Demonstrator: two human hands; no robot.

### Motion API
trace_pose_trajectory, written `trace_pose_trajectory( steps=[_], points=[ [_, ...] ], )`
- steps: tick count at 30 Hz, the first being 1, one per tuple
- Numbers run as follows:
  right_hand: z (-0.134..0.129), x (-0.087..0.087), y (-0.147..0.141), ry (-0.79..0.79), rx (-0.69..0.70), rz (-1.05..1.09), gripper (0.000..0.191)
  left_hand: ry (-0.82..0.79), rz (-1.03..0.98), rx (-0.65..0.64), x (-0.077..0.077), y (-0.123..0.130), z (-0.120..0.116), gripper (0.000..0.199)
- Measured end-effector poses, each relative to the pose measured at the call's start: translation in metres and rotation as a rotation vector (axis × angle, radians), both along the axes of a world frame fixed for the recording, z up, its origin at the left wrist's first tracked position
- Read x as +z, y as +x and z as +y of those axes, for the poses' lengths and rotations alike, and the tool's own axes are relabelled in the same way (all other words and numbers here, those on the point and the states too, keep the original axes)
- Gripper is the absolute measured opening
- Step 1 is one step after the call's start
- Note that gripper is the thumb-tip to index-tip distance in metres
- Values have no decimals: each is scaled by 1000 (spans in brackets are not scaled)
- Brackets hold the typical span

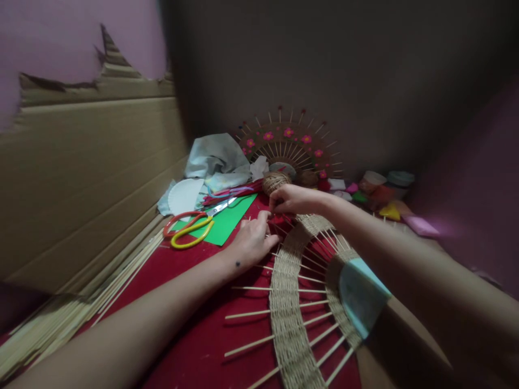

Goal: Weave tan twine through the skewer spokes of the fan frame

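A half-round woven fan (286, 292), made of thin sticks with a wide band of twisted cord, lies on the red cloth (194, 313). Bare stick ends (247, 314) stick out past the band. My left hand (252, 237) is at the far outer edge, thumb and forefinger closed around a stick end there. Just beyond it my right hand (295, 200) reaches over the band with fingers pinched; whatever is between them is too small to make out. Light blue card (360, 294) covers the fan's centre, partly behind my right forearm.
Orange-and-yellow-handled scissors (192, 229) lie on green paper (227, 224) to the left. A ball of twine (275, 182) sits beyond my hands. Behind it stands a flower-decorated fan (287, 140). Loose sticks (81, 319) run along the cardboard (93, 178). Small coloured pieces (391, 210) lie right.
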State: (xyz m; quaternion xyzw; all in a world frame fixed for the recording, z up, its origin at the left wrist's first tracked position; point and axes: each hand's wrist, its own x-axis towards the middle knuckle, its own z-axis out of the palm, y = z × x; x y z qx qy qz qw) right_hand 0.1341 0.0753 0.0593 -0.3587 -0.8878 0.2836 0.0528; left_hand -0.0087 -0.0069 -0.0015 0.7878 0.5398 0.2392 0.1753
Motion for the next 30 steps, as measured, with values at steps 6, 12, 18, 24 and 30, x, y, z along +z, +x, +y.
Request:
trace_pose_trajectory(
  steps=[6, 12, 18, 24, 30],
  points=[
    [-10, 3, 8, 62, 4, -2, 17, -12, 28, -2, 0, 1, -1, 32],
    [-8, -5, 5, 54, 6, 106, 15, -1, 121, 19, 2, -1, -1, 18],
    [-9, -8, -4, 321, 39, 67, 20, -22, 109, -32, 6, -1, -3, 21],
    [-5, -12, -9, 581, 174, -77, 21, -27, 104, -39, 6, -2, -3, 23],
    [2, -12, -4, 767, 182, -168, 36, 12, 170, -20, 6, -1, -3, 22]
  ],
)
